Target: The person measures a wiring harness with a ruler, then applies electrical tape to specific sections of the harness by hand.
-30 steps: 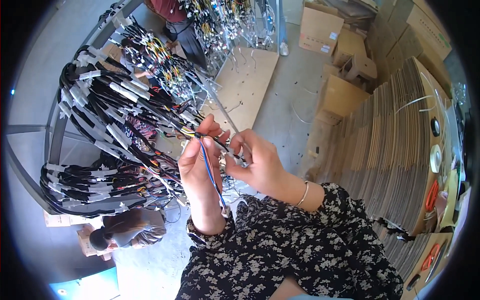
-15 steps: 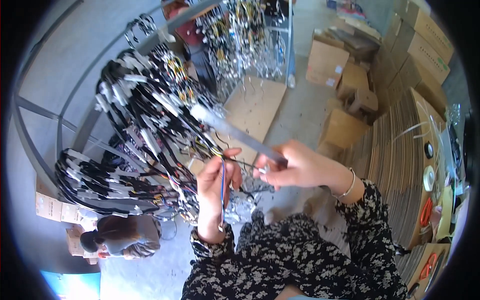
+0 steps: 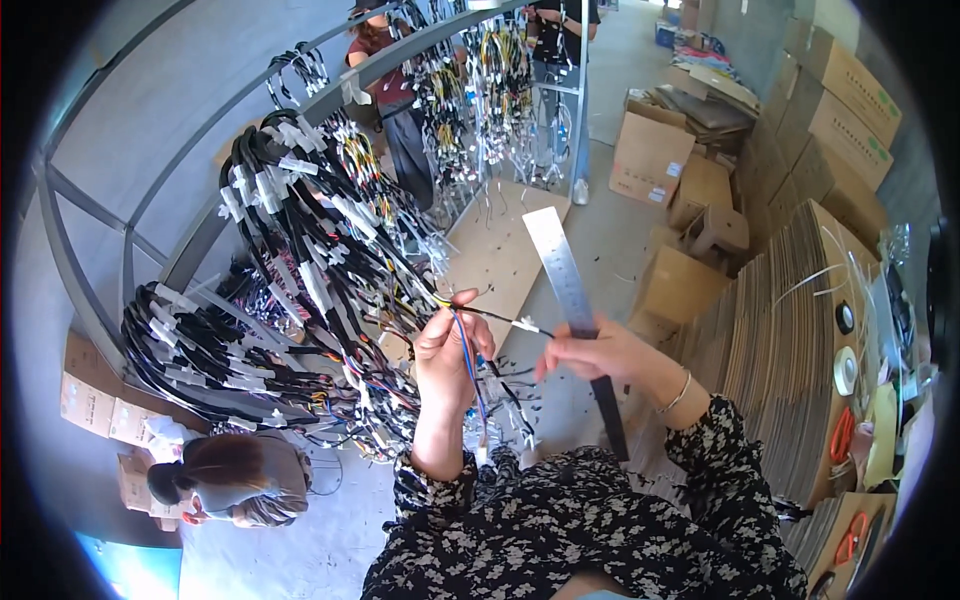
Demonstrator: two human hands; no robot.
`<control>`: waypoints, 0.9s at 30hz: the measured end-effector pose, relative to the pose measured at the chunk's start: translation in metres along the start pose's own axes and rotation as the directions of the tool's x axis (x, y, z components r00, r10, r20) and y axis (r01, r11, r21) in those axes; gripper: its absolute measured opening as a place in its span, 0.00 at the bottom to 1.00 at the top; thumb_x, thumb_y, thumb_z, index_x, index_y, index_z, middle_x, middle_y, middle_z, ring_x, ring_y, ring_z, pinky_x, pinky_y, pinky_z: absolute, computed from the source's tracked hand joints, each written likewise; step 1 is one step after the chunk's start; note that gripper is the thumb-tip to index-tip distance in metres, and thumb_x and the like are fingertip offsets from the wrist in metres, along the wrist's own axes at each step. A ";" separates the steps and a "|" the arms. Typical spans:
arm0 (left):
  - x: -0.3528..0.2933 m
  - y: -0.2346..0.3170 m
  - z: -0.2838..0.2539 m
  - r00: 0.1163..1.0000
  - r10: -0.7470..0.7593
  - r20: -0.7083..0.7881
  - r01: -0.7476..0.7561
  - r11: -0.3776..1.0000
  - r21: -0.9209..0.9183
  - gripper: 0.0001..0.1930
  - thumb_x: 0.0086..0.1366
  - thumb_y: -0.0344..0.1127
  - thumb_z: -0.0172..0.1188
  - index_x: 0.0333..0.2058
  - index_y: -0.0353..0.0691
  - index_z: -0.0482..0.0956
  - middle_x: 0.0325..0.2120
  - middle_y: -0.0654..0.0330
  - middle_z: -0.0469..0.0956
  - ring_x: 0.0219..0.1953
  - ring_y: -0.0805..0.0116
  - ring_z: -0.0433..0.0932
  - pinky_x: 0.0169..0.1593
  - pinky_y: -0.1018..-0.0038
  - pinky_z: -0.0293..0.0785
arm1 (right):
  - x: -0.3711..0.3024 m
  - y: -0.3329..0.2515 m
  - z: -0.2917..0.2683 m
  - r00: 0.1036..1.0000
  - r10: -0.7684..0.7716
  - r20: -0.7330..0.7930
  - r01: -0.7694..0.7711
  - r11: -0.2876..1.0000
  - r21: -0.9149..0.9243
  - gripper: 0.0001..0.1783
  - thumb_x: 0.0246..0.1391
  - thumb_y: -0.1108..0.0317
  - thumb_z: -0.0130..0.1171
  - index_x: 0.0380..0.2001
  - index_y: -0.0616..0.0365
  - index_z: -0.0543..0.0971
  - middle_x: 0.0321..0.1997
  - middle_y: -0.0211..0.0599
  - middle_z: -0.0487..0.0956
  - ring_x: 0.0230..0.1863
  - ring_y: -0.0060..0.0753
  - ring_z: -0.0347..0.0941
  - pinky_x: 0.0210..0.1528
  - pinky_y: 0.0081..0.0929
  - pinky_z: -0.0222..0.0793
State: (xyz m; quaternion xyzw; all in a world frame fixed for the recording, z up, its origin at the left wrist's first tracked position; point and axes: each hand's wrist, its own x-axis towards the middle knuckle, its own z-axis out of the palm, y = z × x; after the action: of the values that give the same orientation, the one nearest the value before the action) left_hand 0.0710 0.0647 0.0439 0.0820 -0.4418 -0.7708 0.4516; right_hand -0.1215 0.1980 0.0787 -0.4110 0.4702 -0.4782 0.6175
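My left hand (image 3: 445, 368) is closed on a wire harness, pinching it between thumb and fingers. Blue and red wires (image 3: 472, 375) from it hang down in front of the palm. A thin black cable (image 3: 503, 318) with a white tag runs from that pinch across to my right hand (image 3: 606, 356). This hand grips a metal ruler (image 3: 564, 278), whose silver upper end points up and away while its darker lower end sticks out below the fingers. Whether the right fingers also hold the cable's end cannot be made out.
Bundles of black cables (image 3: 310, 265) with white tags hang from a grey metal rack (image 3: 415, 42) at my left. One person (image 3: 240, 475) crouches at lower left; two others stand beyond the rack. Cardboard boxes (image 3: 648, 160) and stacked flat cardboard (image 3: 765, 350) line the right side.
The ruler has swung from pointing left across the harness to nearly upright between my hands. My right hand has moved slightly right and the black cable is stretched out further.
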 end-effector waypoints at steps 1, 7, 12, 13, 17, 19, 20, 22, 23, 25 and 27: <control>0.000 -0.002 0.002 0.999 0.034 0.025 -0.031 0.995 -0.099 0.16 0.73 0.33 0.55 0.56 0.32 0.74 0.25 0.59 0.76 0.27 0.69 0.76 0.35 0.75 0.74 | 0.002 0.003 0.001 1.000 0.005 0.026 -0.005 1.000 0.003 0.17 0.65 0.58 0.57 0.34 0.61 0.84 0.27 0.26 0.80 0.19 0.13 0.60 0.21 0.18 0.53; 0.016 -0.022 0.014 0.998 0.021 -0.058 -0.040 0.938 -0.345 0.11 0.69 0.32 0.61 0.48 0.39 0.77 0.39 0.66 0.77 0.41 0.74 0.74 0.50 0.75 0.70 | 0.008 0.033 0.023 0.965 -0.263 0.011 0.250 0.903 -0.350 0.15 0.67 0.60 0.54 0.41 0.62 0.83 0.32 0.27 0.83 0.26 0.17 0.68 0.30 0.22 0.64; 0.033 -0.032 0.017 0.993 -0.029 0.117 0.092 0.810 -0.579 0.13 0.60 0.29 0.66 0.44 0.42 0.75 0.39 0.64 0.73 0.44 0.69 0.72 0.55 0.68 0.67 | 0.011 0.033 0.006 0.995 0.064 0.078 -0.072 0.992 0.107 0.16 0.70 0.58 0.51 0.42 0.59 0.81 0.30 0.30 0.82 0.20 0.11 0.59 0.23 0.17 0.55; 0.036 -0.034 0.018 0.985 -0.009 0.174 0.117 0.774 -0.623 0.14 0.59 0.26 0.65 0.43 0.41 0.75 0.38 0.64 0.73 0.44 0.69 0.72 0.54 0.68 0.67 | 0.014 0.034 0.004 0.987 0.041 0.153 -0.072 0.976 0.207 0.16 0.70 0.58 0.50 0.42 0.58 0.80 0.30 0.31 0.82 0.19 0.10 0.56 0.21 0.15 0.52; 0.051 -0.034 0.021 0.983 -0.070 0.169 0.164 0.749 -0.642 0.15 0.55 0.21 0.60 0.41 0.40 0.74 0.39 0.63 0.73 0.44 0.69 0.72 0.53 0.69 0.66 | 0.023 0.045 0.002 0.995 -0.099 -0.019 0.099 0.995 0.026 0.19 0.72 0.56 0.48 0.40 0.61 0.79 0.30 0.29 0.80 0.23 0.15 0.65 0.25 0.17 0.62; 0.056 -0.035 0.023 0.972 -0.050 0.228 0.199 0.691 -0.695 0.16 0.50 0.19 0.58 0.40 0.38 0.74 0.38 0.61 0.72 0.41 0.69 0.70 0.50 0.70 0.66 | 0.026 0.047 0.006 0.985 -0.151 -0.078 0.151 0.989 -0.009 0.19 0.72 0.56 0.47 0.39 0.61 0.78 0.33 0.32 0.81 0.27 0.17 0.69 0.29 0.19 0.67; 0.057 -0.036 0.025 0.981 -0.071 0.182 0.178 0.704 -0.687 0.16 0.50 0.20 0.58 0.39 0.37 0.73 0.36 0.60 0.71 0.38 0.68 0.68 0.48 0.69 0.65 | 0.027 0.047 0.008 0.973 -0.210 -0.095 0.208 0.978 -0.034 0.20 0.73 0.56 0.46 0.38 0.62 0.78 0.36 0.34 0.83 0.30 0.20 0.73 0.33 0.21 0.73; 0.058 -0.036 0.026 0.972 -0.062 0.228 0.207 0.688 -0.695 0.16 0.50 0.20 0.58 0.39 0.37 0.73 0.36 0.59 0.70 0.37 0.68 0.67 0.47 0.70 0.65 | 0.026 0.039 0.009 0.933 -0.279 -0.227 0.272 0.960 -0.061 0.20 0.73 0.57 0.45 0.38 0.63 0.77 0.38 0.36 0.83 0.32 0.22 0.75 0.38 0.23 0.75; 0.057 -0.036 0.026 0.958 -0.023 0.285 0.229 0.659 -0.716 0.15 0.50 0.20 0.57 0.39 0.37 0.72 0.36 0.59 0.69 0.36 0.68 0.66 0.46 0.70 0.65 | 0.025 0.033 0.009 0.888 -0.307 -0.343 0.292 0.952 -0.096 0.20 0.73 0.57 0.45 0.37 0.64 0.77 0.40 0.38 0.84 0.35 0.24 0.77 0.42 0.25 0.77; 0.060 -0.032 0.021 0.968 -0.048 0.245 0.209 0.694 -0.689 0.15 0.50 0.21 0.56 0.39 0.36 0.73 0.35 0.59 0.71 0.36 0.67 0.68 0.45 0.72 0.66 | 0.017 0.020 0.006 0.861 -0.362 -0.358 0.328 0.932 -0.154 0.21 0.73 0.56 0.44 0.37 0.63 0.77 0.35 0.37 0.84 0.32 0.20 0.74 0.37 0.22 0.74; 0.061 -0.025 0.014 0.994 -0.107 0.035 0.111 0.867 -0.486 0.16 0.49 0.21 0.57 0.39 0.37 0.72 0.34 0.60 0.71 0.36 0.67 0.70 0.45 0.69 0.67 | 0.003 0.007 -0.003 0.958 -0.212 -0.192 0.161 0.955 -0.249 0.22 0.73 0.54 0.43 0.36 0.61 0.77 0.29 0.35 0.84 0.29 0.17 0.71 0.33 0.17 0.68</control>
State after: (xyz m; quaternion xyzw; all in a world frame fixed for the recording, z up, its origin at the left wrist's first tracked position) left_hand 0.0127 0.0318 0.0497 -0.0125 -0.2297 -0.8817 0.4120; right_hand -0.1231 0.1962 0.0709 -0.4682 0.5460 -0.5186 0.4623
